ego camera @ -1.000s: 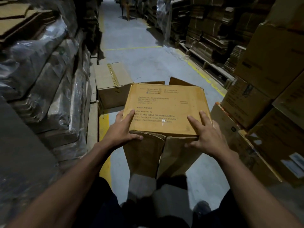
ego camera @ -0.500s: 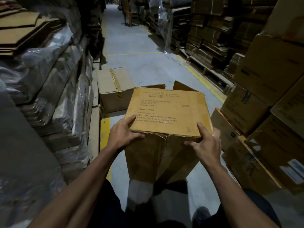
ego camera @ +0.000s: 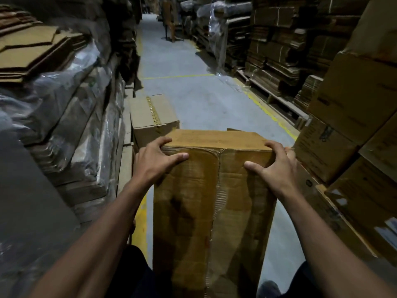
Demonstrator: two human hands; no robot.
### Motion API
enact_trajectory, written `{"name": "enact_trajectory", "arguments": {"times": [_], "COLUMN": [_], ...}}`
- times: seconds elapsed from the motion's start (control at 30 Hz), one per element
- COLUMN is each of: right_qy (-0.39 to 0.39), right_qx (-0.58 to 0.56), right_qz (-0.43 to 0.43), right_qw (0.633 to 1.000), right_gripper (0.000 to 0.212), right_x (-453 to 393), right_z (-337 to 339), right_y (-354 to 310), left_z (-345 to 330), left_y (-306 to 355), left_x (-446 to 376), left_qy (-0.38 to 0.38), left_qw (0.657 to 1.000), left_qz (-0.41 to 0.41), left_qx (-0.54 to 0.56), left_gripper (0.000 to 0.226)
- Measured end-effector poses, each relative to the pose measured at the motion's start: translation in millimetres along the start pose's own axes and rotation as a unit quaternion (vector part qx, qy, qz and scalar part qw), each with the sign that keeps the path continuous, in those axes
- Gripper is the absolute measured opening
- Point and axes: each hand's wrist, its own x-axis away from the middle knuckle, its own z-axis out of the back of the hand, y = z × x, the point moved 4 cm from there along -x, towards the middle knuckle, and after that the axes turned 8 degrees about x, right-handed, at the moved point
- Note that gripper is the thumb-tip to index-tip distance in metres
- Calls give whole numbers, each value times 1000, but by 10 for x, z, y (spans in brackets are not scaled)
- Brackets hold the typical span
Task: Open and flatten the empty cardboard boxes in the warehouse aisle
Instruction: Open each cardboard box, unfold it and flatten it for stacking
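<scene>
We grip the box [ego camera: 212, 203] at its top corners.
Left hand [ego camera: 155, 161] and right hand [ego camera: 276, 166] curl over the edge; split the taped seam evenly.

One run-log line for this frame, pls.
stage: box gripped, not flattened | left hand: grips cardboard box top-left corner | right hand: grips top-right corner | near-face seam: closed

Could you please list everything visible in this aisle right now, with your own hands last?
held box: one, tan, centre, gripped at its top corners
taped box: one, light brown, on the floor behind it, left
flat cardboard stack: one, brown, upper left on wrapped bundles
stacked boxes: several, brown, right side
floor: grey, yellow lines
left hand: fingers curled over the top left corner
right hand: fingers curled over the top right corner
</scene>
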Motion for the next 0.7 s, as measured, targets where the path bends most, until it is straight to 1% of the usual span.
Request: {"name": "enact_trajectory", "arguments": {"times": [0.1, 0.17, 0.2, 0.27, 0.37, 0.43, 0.5, 0.57, 0.63, 0.7], "right_qy": [30, 24, 15, -7, -42, -63, -84, -101, -110, -128], "right_qx": [-89, -140, -156, -191, -212, -210, -202, -198, -219, -252], "right_qz": [-15, -39, -54, -92, -184, -247, -293, -332, -342, -330], "right_qw": [995, 989, 986, 977, 959, 944, 931, 917, 907, 900], "right_gripper": [106, 115, 114, 102, 76, 68, 70, 76, 83, 94], "right_x": [-69, -89, -82, -22, 195, 393, 597, 742, 788, 775], "right_z": [-156, -262, -316, -442, -693, -916, -1128, -1295, -1423, -1514], "right_y": [117, 184, 218, 340, 654, 942, 1210, 1399, 1489, 1488], "left_z": [-193, -326, -400, -529, -737, -897, -1040, -1155, -1212, -1223], "left_y": [-115, -172, -229, -373, -666, -871, -1083, -1274, -1432, -1520], "left_x": [-7, 13, 26, 65, 194, 342, 514, 651, 705, 669], "left_qy": [33, 71, 88, 107, 87, 65, 43, 20, 11, 13], "left_qw": [999, 994, 988, 975, 965, 960, 954, 948, 943, 940], "left_qz": [7, 41, 65, 104, 149, 179, 214, 245, 269, 283], "left_qx": [28, 78, 109, 164, 196, 205, 205, 201, 198, 192], "left_gripper": [92, 98, 100, 97, 81, 80, 84, 78, 75, 69]}}
